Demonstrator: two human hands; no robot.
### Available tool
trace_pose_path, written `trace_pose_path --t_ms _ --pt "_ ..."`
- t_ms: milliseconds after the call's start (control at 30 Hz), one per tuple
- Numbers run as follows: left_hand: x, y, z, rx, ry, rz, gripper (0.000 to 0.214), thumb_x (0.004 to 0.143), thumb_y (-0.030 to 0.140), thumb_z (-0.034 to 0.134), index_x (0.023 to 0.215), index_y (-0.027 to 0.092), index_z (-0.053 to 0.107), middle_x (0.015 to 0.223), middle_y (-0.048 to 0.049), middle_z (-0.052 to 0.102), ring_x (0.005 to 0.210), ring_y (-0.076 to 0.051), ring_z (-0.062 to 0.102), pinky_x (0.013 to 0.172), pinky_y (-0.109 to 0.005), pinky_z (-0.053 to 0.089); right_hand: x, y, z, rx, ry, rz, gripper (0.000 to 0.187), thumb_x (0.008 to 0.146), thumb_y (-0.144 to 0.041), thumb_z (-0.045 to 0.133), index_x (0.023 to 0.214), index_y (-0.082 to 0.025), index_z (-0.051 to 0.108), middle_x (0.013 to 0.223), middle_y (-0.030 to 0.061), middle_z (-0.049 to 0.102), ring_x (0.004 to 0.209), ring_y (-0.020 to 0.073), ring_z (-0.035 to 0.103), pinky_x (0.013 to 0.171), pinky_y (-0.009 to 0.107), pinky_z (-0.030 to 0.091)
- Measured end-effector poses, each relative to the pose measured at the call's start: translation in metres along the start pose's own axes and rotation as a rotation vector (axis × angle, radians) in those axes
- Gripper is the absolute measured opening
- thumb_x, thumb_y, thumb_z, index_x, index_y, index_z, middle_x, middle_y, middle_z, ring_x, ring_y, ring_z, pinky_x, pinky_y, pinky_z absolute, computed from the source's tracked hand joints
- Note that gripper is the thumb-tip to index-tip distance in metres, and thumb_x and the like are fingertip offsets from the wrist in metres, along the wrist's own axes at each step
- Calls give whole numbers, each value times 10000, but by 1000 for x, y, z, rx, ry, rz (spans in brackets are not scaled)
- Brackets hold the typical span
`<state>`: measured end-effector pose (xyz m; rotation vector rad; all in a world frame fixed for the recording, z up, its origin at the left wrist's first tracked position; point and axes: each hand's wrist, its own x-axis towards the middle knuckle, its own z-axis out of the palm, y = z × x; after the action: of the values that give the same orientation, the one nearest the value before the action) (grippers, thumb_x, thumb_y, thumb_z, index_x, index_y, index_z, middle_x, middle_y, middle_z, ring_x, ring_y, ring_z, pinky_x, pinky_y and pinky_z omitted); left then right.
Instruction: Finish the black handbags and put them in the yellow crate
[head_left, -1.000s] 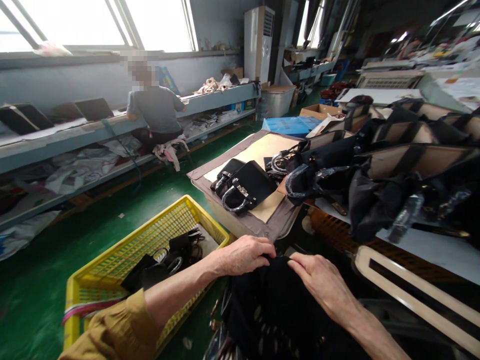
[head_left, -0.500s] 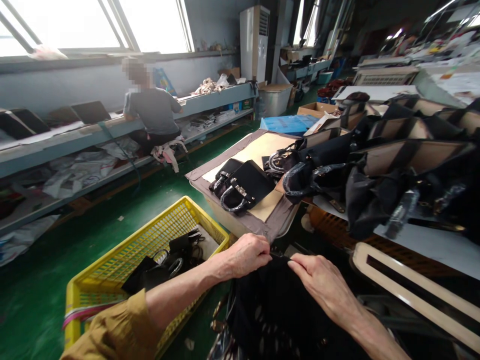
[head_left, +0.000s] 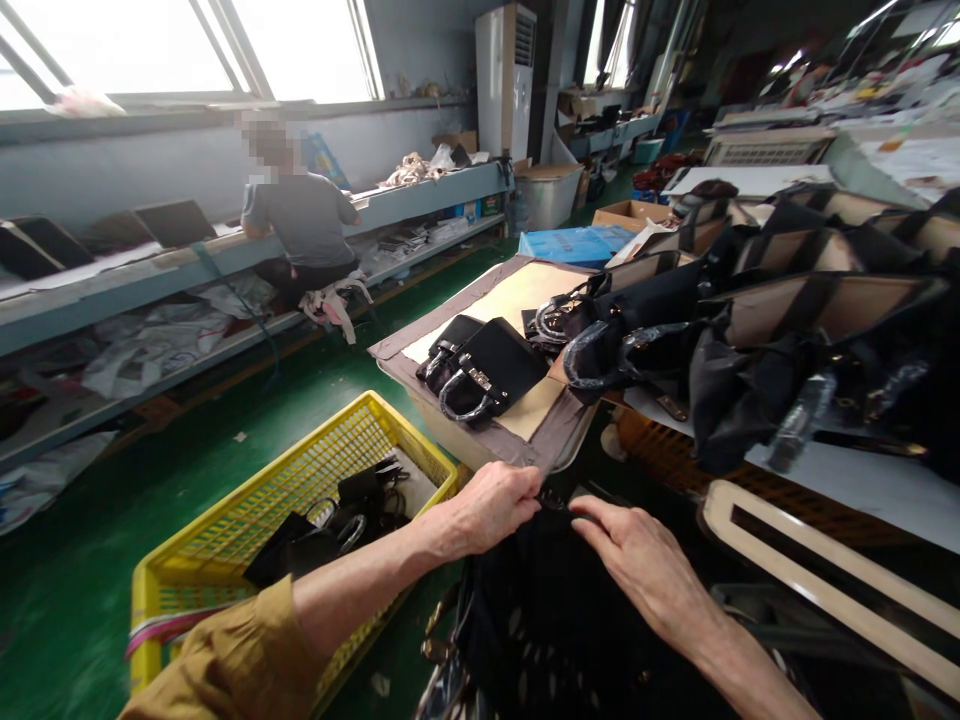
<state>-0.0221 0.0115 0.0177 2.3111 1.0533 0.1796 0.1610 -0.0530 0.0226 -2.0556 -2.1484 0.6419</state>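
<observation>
A black handbag [head_left: 555, 610] fills the bottom middle of the view, with gold-coloured metal parts and plastic wrapping at its lower left. My left hand [head_left: 495, 505] is closed on the bag's upper edge, knuckles up. Just to the right, my right hand [head_left: 637, 550] pinches the same dark edge between thumb and fingers. A short stretch of that edge shows between the hands. The fingertips and the bag's inside are too dark to make out.
A yellow plastic basket [head_left: 247, 490] holding black bag pieces stands left. Ahead, finished-looking black handbags [head_left: 502, 370] lie on a padded table [head_left: 397, 350]; more bags [head_left: 825, 320] crowd the right. A cream slotted frame [head_left: 825, 580] juts in at right. A person [head_left: 304, 220] sits at a bench.
My right hand has shifted slightly left and up along the bag's edge, its fingers closer in. The left hand stays nearly in place, still gripping.
</observation>
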Motion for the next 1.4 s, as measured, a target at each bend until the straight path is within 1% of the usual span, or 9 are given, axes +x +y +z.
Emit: trace_pose_path --t_ms 67,133,367,533,633,733,833,1133,1400 --pt "0 2 -1 -37 4 10 79 758 195 520 836 187 510 643 35 498 579 -97 433 543 -190 305 0 -1 1 -32 -14 5 263 869 -312 442 1082 -311 597 787 25 719 791 211 663 622 254 420" --pt "1 4 0 -74 -7 27 174 762 184 517 934 196 493 678 33 539 617 -106 483 571 -188 331 0 -4 4 -105 -20 17 292 869 -312 454 1137 -302 571 810 52 721 803 239 665 624 279 426" --pt "3 6 7 -135 -34 3 199 770 178 508 967 205 508 760 12 609 704 -132 563 621 -201 380 6 -20 11 -143 24 -33 214 880 -244 430 894 -251 643 788 60 718 751 227 675 537 257 369" --pt "-7 -4 5 -261 -5 -78 753 496 326 775 1153 201 430 1007 -47 595 863 -200 554 708 -257 420 7 -17 13 -183 37 -36 185 876 -268 446 860 -260 630 725 39 711 700 224 672 512 257 334" --pt "-12 -11 1 -237 -16 -215 501 559 242 712 1029 181 550 877 -19 615 795 -189 556 652 -244 411 7 -14 16 -200 54 -51 196 887 -284 428 844 -261 617 717 25 705 696 220 670 515 259 326" --pt "-14 -16 -1 -230 -55 -219 256 625 182 611 880 171 638 718 15 597 720 -162 547 617 -224 390 9 -12 15 -191 32 -63 201 892 -296 418 822 -262 604 729 15 705 714 215 669 525 257 328" --pt "-15 -18 -3 -279 -50 -183 236 653 170 551 860 172 664 671 30 576 692 -138 532 610 -205 378 11 -11 12 -196 1 -51 220 899 -322 399 819 -266 596 735 17 704 731 218 668 535 255 335" --pt "-16 -19 -3 -341 -51 -249 195 686 233 513 786 152 659 614 39 508 607 -99 460 541 -178 326 12 -14 13 -215 8 -67 245 905 -325 376 799 -263 588 711 12 696 711 207 667 528 252 324" --pt "-15 -14 -3 -190 -12 -134 158 693 162 481 538 132 476 500 52 322 507 -61 318 485 -192 234 9 -10 19 -195 114 -131 215 891 -298 419 765 -256 588 675 -17 679 629 177 647 496 253 306"
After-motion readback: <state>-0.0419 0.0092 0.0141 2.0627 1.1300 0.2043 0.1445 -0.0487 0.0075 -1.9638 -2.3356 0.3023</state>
